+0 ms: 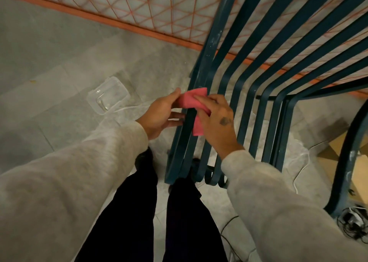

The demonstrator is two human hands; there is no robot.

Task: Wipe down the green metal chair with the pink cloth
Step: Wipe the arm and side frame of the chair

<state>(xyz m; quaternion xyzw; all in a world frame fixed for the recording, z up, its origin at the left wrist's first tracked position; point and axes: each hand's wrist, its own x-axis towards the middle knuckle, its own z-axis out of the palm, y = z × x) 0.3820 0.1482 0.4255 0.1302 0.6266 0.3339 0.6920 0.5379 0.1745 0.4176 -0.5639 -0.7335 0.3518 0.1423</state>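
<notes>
At left edge of seat, across outermost slat of green metal chair (pixel 214 38): pink cloth (pixel 191 100), folded, draped over bar. Left hand (pixel 161 114) pinching cloth's left edge; right hand (pixel 217 122) gripping cloth from above. Cloth judged light, soft, limp, best held wrapped round slat. Chair judged rigid, heavy, smooth-painted, best steadied by its frame.

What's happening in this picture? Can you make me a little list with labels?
Chair: green metal chair, slatted, standing on the grey floor
Cloth: pink cloth, folded over an outer slat
Hands: left hand pinches the cloth's end; right hand holds the cloth against the slat
Nearby: clear plastic container on the floor; orange mesh fence behind
</notes>
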